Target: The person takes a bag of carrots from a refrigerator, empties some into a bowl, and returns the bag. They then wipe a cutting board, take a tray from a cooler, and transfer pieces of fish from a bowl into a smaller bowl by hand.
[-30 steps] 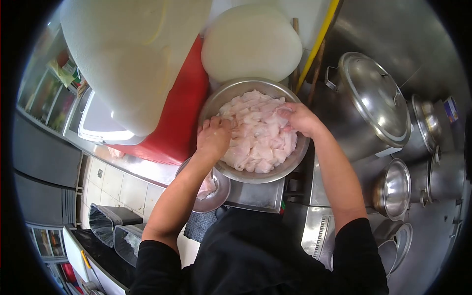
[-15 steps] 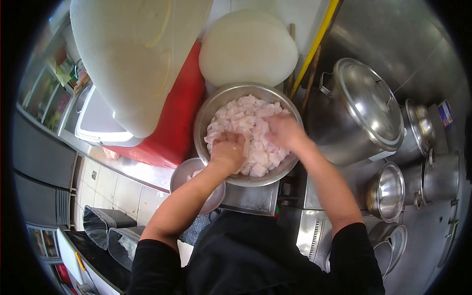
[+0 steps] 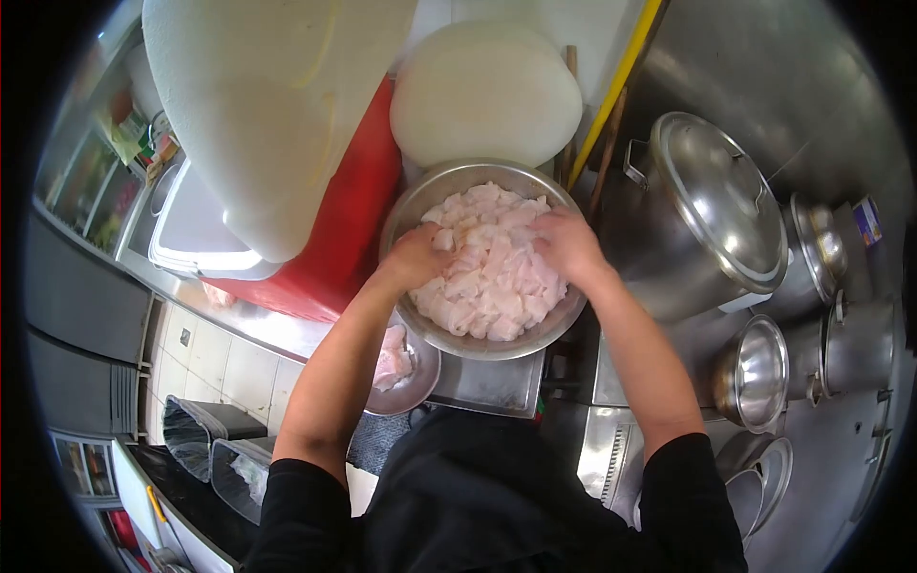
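A wide steel bowl (image 3: 449, 344) holds a heap of pale pink raw meat pieces (image 3: 492, 286). On the heap's left side, my left hand (image 3: 416, 258) curls around some of the pieces, its fingertips partly buried. My right hand (image 3: 567, 246) grips into the heap from the right, with the fingers bent and their tips hidden among the meat. A smaller bowl (image 3: 420, 387) stands below left of the big one, partly behind my left forearm, and holds a larger chunk of raw meat (image 3: 393, 359).
A lidded steel pot (image 3: 659, 239) stands close on the right, with several metal bowls and pots beyond it. A round whitish board (image 3: 485, 94) lies behind the bowl. Left are a red box (image 3: 355, 220) and a large white foam-like piece (image 3: 258, 105). A steel tray (image 3: 487, 387) sits in front.
My left hand has moved up and outward to the bowl's left side. My right hand has shifted slightly. The meat heap has been rearranged, and the chunk in the small bowl shows more.
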`<state>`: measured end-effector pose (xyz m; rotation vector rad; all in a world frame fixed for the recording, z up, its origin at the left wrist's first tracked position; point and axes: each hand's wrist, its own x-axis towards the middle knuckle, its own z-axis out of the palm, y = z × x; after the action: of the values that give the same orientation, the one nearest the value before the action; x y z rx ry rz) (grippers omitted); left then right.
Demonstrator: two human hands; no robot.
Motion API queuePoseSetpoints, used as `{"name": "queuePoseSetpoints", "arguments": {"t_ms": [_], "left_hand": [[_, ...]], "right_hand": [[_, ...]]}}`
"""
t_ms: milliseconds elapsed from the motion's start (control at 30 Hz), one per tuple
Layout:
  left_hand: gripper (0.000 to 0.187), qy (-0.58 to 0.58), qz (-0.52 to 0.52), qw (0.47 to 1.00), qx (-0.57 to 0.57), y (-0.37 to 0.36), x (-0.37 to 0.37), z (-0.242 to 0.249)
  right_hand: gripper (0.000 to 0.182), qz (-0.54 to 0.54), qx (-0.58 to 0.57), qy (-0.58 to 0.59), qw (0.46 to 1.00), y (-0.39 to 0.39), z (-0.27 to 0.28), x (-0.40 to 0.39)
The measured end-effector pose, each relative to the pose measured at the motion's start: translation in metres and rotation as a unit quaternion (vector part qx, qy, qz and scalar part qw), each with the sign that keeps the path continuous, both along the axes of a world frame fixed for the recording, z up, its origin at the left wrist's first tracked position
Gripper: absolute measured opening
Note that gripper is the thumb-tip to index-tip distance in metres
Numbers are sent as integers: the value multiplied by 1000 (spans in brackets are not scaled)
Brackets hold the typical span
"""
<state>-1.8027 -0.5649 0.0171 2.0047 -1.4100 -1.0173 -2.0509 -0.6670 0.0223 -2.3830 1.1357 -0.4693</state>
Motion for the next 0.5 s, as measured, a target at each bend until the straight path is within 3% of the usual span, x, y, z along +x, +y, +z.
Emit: {"name": "queuePoseSetpoints", "arguments": {"t_ms": [67, 167, 200, 233, 333, 367, 433, 467, 500], "left_hand": [[44, -105, -14, 993, -61, 3, -5, 2], [42, -203, -37, 969, -135, 4, -13, -7], [41, -213, -46, 964, -153, 6, -16, -8], [40, -222, -53, 958, -171, 8, -19, -6], [38, -14, -60, 993, -105, 16, -20, 13], [36, 48, -51, 991, -115, 17, -20, 7], [31, 171, -38, 975, -138, 15, -22, 0], [30, 213, -23, 970, -119, 14, -27, -1], [28, 254, -8, 962, -99, 15, -33, -2]], "right_hand": [[34, 164, -184, 54, 968, 11, -19, 19], [36, 159, -181, 138, 961, 24, -35, 40], [30, 134, -198, 118, 964, 16, -40, 43], [28, 93, -109, 74, 987, 11, -34, 44], [22, -5, 131, -53, 990, -9, -17, 37], [22, -7, 239, -127, 963, -13, -19, 35], [24, -16, 439, -268, 857, -16, -16, 34], [25, -13, 482, -296, 824, -12, -12, 34], [25, -1, 487, -282, 826, -10, -10, 34]]}}
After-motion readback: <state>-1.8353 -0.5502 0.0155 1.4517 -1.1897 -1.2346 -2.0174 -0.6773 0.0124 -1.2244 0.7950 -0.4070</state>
